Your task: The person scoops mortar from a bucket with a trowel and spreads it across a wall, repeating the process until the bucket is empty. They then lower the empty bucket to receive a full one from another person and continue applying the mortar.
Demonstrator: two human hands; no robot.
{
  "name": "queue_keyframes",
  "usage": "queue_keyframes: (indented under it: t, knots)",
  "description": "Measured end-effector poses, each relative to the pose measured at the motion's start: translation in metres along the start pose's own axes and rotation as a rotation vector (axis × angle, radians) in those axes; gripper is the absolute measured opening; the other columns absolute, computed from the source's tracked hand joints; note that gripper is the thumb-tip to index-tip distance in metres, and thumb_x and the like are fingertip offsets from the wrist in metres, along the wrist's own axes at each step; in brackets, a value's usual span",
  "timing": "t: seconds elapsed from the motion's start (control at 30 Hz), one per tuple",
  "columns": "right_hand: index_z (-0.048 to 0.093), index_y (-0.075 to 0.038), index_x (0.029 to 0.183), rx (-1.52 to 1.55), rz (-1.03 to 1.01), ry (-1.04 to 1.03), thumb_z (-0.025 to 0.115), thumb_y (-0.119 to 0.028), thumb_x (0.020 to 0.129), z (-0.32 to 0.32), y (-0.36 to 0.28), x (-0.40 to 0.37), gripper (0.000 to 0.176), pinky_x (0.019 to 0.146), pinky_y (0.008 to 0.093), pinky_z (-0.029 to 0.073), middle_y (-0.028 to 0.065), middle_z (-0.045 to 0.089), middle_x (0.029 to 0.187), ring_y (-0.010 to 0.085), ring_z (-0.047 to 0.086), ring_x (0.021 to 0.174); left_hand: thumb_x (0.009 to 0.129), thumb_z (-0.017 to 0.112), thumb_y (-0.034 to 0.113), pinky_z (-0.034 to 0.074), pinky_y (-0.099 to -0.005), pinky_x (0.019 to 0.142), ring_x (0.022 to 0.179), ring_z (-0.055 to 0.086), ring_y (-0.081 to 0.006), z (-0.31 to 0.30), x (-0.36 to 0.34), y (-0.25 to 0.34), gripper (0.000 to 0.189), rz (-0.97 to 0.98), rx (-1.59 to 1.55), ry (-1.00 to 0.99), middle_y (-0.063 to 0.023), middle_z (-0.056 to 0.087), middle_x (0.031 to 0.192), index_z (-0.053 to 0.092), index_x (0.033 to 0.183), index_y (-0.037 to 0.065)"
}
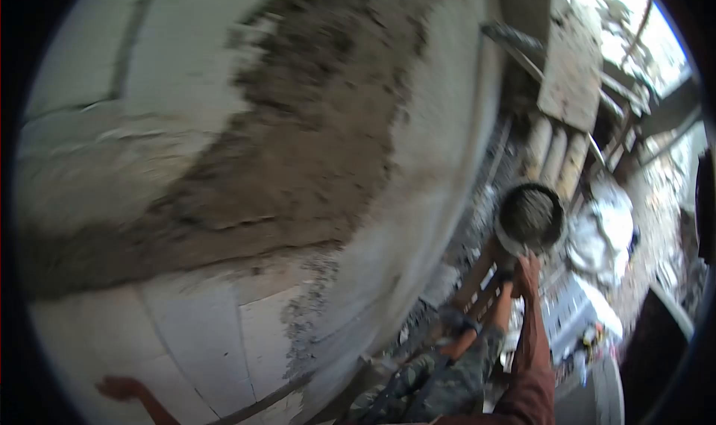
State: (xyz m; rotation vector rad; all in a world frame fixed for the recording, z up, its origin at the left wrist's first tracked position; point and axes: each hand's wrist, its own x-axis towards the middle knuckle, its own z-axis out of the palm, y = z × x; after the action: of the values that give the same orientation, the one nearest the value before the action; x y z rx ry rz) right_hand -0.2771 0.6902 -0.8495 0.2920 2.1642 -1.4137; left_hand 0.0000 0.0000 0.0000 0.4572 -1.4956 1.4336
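Observation:
My right hand is closed at the near rim of a round bucket. Whether it grips the rim or a tool handle there, I cannot make out. Grey wet mortar sits inside the bucket. At the lower left, my left hand is held out in front of the pale block wall, fingers apart and nothing in them. Above it, a broad band of wet brown mortar covers part of the wall, rough at its upper end and smoother lower down.
Bamboo poles and a mortar-stained board form a platform beyond the bucket. White sacks and a grey plastic crate lie to the right. My legs in camouflage shorts stand close to the wall, above rubble.

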Motion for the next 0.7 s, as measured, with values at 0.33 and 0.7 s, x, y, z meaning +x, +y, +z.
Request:
queue_keyframes:
  t: [0.33,0.7]
  knots:
    - [0.053,0.000,0.099,0.425,-0.348,0.954,0.050,-0.018,0.087,-0.207,-0.297,-0.166,0.022,0.057,0.0282,0.046,0.0068,0.054,0.078,0.0141,0.052,0.065,0.093,0.036,0.042,0.023,-0.0492,0.106,0.133,0.027,-0.0349,-0.068,0.053,0.052,0.055,-0.385,0.101,-0.160,-0.0163,0.030,0.144,0.035,0.140,0.014]
    - [0.054,-0.003,0.088,0.109,-0.712,0.759,0.062,-0.017,0.078,0.143,-0.543,-0.101,0.019,0.058,0.0368,0.043,0.0121,0.053,0.071,0.0271,0.054,0.064,0.092,0.037,0.052,0.031,-0.0514,0.101,0.129,0.033,-0.0409,-0.082,0.064,0.066,0.061,-0.274,-0.052,-0.106,-0.0256,0.037,0.136,0.045,0.132,0.006]
